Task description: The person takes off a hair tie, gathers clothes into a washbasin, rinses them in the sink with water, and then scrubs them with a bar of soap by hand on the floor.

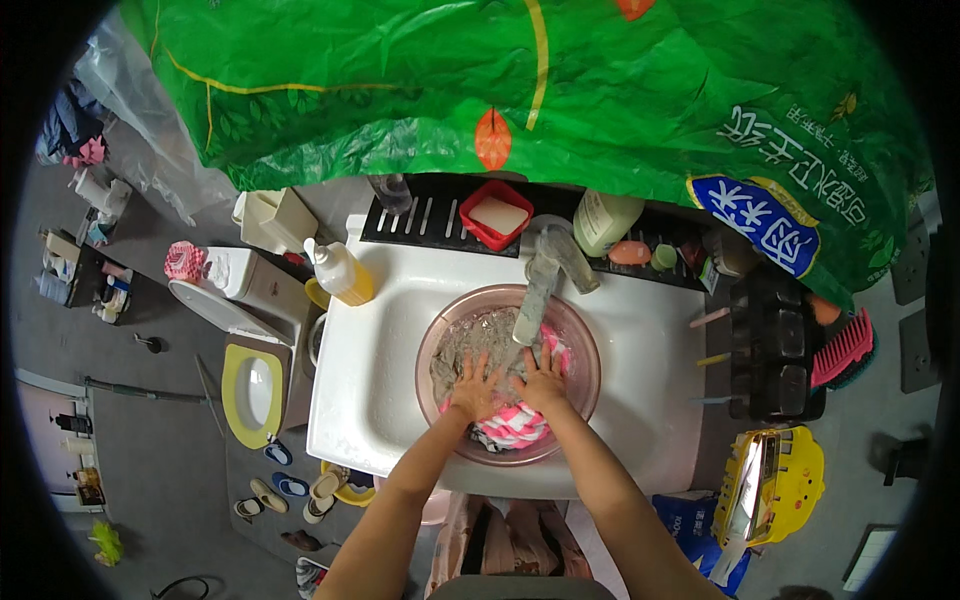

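Note:
A translucent pinkish plastic basin sits in the white washbasin, holding water and wet cloth. My left hand lies spread in it, palm down, over greyish fabric. Beside it, my right hand also has its fingers apart, at the pink-and-white patterned cloth. Neither hand is closed around anything. The faucet reaches over the basin just beyond my fingertips, and water appears to run from its spout. The water is churned and bubbly, so the fabric below is partly hidden.
Above the sink hangs a large green plastic bag. A yellow pump bottle stands at the left corner. Behind the faucet are a red soap dish and a green bottle. A black holder is on the right; a toilet stands left.

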Demonstrator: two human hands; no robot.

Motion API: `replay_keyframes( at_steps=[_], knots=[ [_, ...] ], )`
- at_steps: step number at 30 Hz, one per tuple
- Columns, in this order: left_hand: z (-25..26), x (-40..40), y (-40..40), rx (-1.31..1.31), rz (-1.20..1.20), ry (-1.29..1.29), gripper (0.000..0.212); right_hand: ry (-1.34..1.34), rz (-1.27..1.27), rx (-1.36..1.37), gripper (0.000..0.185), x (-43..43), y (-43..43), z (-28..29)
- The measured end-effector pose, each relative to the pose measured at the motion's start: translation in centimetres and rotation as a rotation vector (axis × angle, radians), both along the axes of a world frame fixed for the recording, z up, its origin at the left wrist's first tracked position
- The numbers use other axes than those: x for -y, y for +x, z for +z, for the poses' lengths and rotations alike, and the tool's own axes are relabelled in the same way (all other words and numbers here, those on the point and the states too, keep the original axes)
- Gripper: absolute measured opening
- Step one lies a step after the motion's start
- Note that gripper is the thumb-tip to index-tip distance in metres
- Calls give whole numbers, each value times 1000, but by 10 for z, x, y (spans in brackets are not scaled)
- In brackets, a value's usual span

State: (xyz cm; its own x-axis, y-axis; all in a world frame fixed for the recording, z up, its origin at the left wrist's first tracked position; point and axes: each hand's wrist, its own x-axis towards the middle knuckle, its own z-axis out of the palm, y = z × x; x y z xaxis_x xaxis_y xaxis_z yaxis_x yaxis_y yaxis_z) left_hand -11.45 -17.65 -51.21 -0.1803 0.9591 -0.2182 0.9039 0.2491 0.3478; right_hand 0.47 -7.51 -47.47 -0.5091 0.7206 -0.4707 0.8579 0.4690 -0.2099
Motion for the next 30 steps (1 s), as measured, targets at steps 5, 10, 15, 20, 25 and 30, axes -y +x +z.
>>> replay_keyframes(
  at_steps=[5, 10, 15, 20, 25, 30],
  knots=[
    [14, 10, -34, 177, -165, -190, 85, -64, 39, 40, 86, 11, 3, 11],
    [66, 31, -17, -79, -60, -340, 113, -212, 129, 272, 119, 27, 24, 34],
    [-12, 13, -15, -200, -20, -325, 110, -65, 13, 318, 122, 41, 9, 15],
    [-15, -5, -15, -105, -101, -279, 103, -67, -32, 286, 118, 38, 31, 2],
    [-59, 28, -73, 255, -10, -173, 108, 105, 213, 174, 104, 40, 1, 15],
    [45, -4, 5, 144, 78, -421, 112, -35, 103, 183, 95, 31, 15, 24]
  ],
)
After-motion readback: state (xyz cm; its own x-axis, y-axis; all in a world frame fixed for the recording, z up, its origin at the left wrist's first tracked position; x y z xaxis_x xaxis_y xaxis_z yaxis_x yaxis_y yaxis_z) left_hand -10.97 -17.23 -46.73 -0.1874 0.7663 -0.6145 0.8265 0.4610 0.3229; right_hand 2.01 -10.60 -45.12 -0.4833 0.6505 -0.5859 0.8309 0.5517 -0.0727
